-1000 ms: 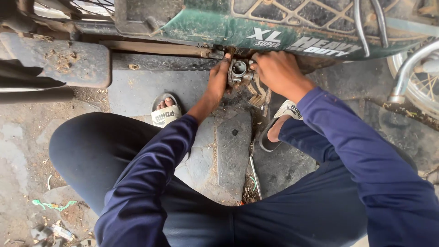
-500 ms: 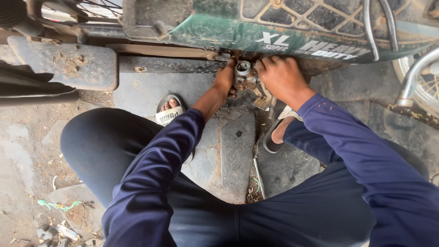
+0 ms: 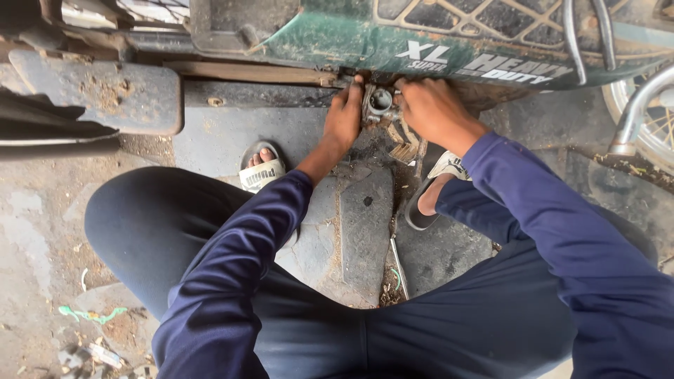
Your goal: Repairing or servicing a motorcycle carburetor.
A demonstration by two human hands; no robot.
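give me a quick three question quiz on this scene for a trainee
1. True or false: both hands touch the small silver metal engine part.
2. Which lies on the ground between the feet? A) long thin metal tool B) hammer C) red rag
3. What colour is the vehicle's side panel?

Key: 1. True: the left hand and right hand flank it, fingers on it. 2. A. 3. Green.

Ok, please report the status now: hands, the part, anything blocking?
Left hand and right hand both grip small metal part. Part sits under green vehicle body. Nothing blocking.
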